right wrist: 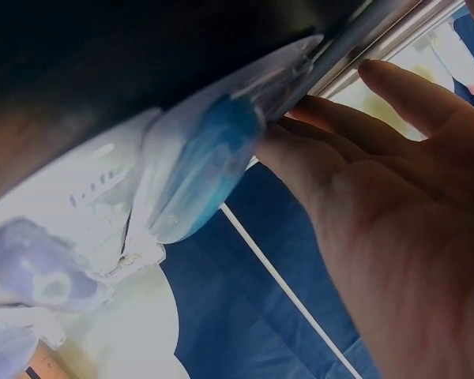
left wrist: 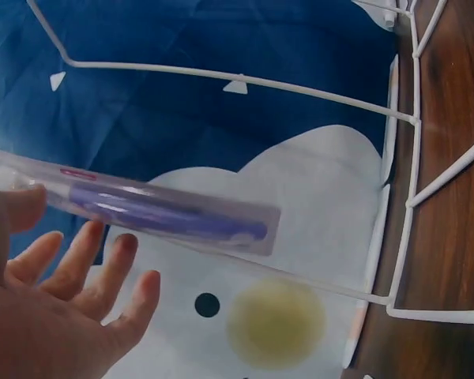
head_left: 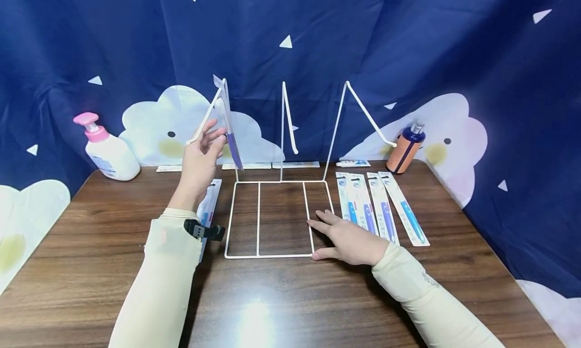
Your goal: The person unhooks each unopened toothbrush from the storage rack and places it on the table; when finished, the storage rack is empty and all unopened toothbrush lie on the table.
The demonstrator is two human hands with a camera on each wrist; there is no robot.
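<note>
No print here can be read. The toothbrush packs (head_left: 382, 207) lying on the counter (head_left: 290, 297) carry lettering too small to make out, the pump bottle (head_left: 109, 154) shows a faint blurred label, and the brown bottle (head_left: 404, 151) shows none.

Dark wood-grain table (head_left: 290, 297). White wire rack (head_left: 272, 219) stands at centre, its base frame between the two hands; the right hand (head_left: 349, 242) lies flat on the tabletop at the frame's right edge. Just right of that hand — four packaged toothbrushes (head_left: 383, 207) side by side. Beyond them, a brown bottle (head_left: 405, 149). Far left of the left hand (head_left: 201, 159) — a pink-capped pump bottle (head_left: 109, 151).
</note>
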